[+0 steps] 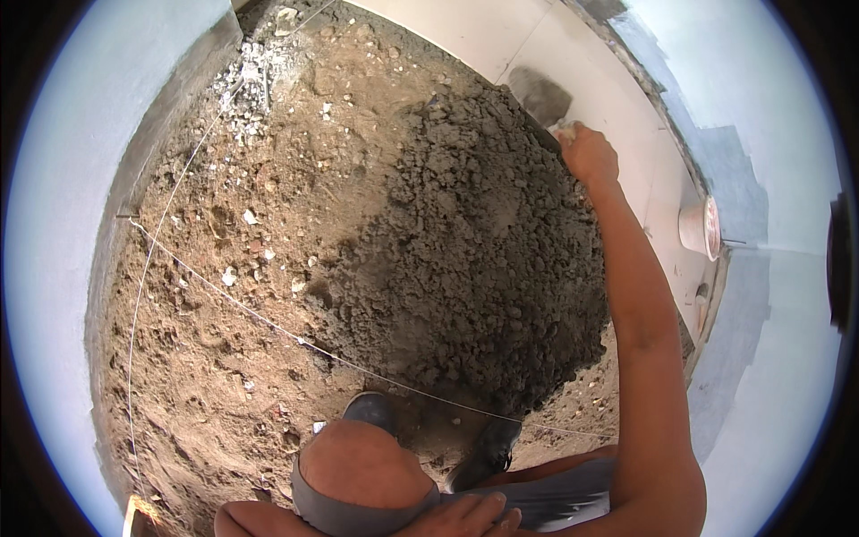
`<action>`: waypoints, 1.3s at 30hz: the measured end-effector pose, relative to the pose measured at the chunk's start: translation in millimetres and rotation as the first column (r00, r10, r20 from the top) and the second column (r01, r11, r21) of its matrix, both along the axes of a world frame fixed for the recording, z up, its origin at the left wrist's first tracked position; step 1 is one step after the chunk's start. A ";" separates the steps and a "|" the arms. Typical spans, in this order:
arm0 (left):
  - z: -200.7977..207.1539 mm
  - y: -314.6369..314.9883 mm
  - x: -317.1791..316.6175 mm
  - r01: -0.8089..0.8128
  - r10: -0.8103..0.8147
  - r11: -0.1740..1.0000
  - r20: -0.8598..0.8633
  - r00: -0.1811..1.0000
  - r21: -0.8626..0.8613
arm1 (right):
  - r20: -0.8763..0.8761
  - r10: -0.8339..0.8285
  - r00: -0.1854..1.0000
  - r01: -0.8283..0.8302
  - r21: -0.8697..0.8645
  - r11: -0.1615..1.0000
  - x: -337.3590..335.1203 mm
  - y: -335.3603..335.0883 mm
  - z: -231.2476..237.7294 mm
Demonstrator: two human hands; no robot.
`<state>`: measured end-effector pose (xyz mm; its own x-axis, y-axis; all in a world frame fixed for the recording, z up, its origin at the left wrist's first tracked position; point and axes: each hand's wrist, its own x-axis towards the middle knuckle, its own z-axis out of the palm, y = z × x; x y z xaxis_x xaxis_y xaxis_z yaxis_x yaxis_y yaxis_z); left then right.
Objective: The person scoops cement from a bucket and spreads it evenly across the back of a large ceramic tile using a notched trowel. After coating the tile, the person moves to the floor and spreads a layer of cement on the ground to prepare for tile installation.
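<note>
At the far right, my right hand (588, 154) is closed round the handle of a trowel. The trowel's grey, mortar-smeared blade (540, 97) is over the pale tiles (626, 143), by the upper right edge of the dark wet mortar (483, 233). That mortar lies in a broad lumpy bed beside the tiles. My left hand (467, 515) rests near my lap at the lower edge, fingers laid out loosely with nothing seen in them; part of it is cut off by the frame.
White strings (300, 340) stretch over the rubble-strewn soil (224, 331). A white bucket (698, 228) stands on the tiles by the blue wall (796, 295), with a small tool (702, 294) nearer me. My dark boots (488, 455) are at the mortar's near edge. Another pale wall (63, 224) is left.
</note>
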<state>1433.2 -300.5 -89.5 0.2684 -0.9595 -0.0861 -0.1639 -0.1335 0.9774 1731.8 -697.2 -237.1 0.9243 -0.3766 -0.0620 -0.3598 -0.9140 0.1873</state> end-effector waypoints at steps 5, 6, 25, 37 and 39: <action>-0.1 0.2 1.4 -0.002 0.003 1.000 0.003 1.000 -0.031 | 0.068 -0.046 0.997 0.045 0.006 0.999 15.9 -28.1 -9.6; -0.6 0.1 1.7 -0.008 0.007 0.999 -0.015 1.000 -0.042 | 0.048 -0.028 0.998 0.027 0.023 0.999 14.6 -27.4 -14.2; -3.1 -2.1 -0.5 -0.028 0.030 0.998 0.024 0.999 -0.049 | -0.012 0.160 0.987 -0.147 0.327 0.933 -65.7 32.3 -10.2; 7.9 -0.9 -3.0 -0.087 0.090 0.995 0.058 0.994 -0.056 | -0.025 0.121 0.992 -0.089 0.536 0.839 -136.5 63.8 -31.3; 9.6 0.2 -8.5 -0.123 0.130 0.989 0.090 0.987 -0.076 | -0.070 0.137 0.988 -0.074 0.562 0.824 -158.8 81.0 -27.4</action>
<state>1424.6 -300.3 -80.0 0.3919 -0.9199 0.0118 -0.2424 -0.0908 0.9659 1572.9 -616.2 -264.5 0.9328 -0.1499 -0.3277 -0.2627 -0.9052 -0.3340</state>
